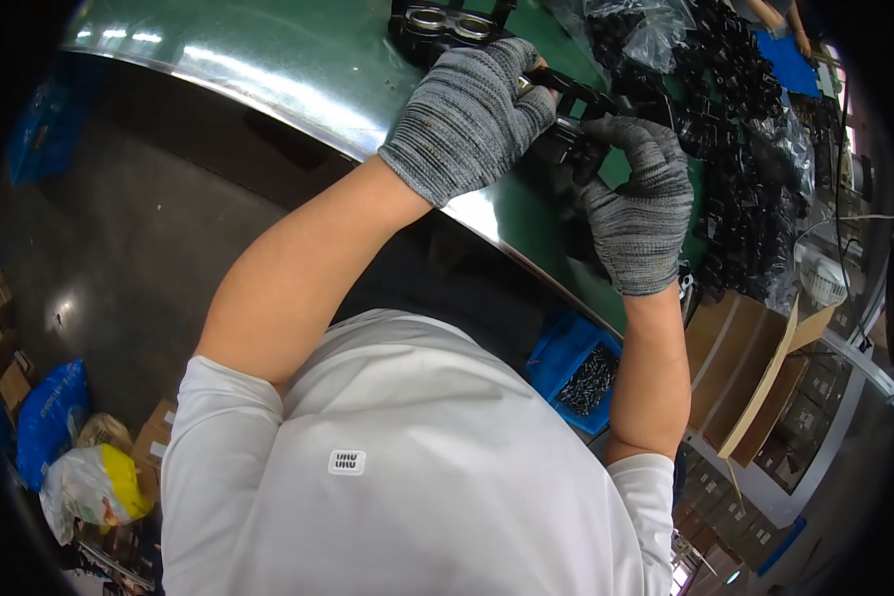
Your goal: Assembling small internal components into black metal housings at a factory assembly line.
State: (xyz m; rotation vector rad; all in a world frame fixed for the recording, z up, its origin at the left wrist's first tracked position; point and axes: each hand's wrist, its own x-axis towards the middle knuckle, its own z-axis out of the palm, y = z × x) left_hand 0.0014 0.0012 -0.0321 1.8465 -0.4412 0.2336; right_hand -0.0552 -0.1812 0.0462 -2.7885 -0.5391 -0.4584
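In from the worktop's (308, 50) near edge, the right hand (641, 194) and left hand (472, 124), gloved, grip a black plastic part (569, 129) between them — fingers curled in around it. It looks light and stiff, perhaps slick; its thin bar could snap, so the thicker body seems the better hold. Beyond the left hand sits a twin-ring housing (449, 24) — farther right, heaped black parts (730, 109).
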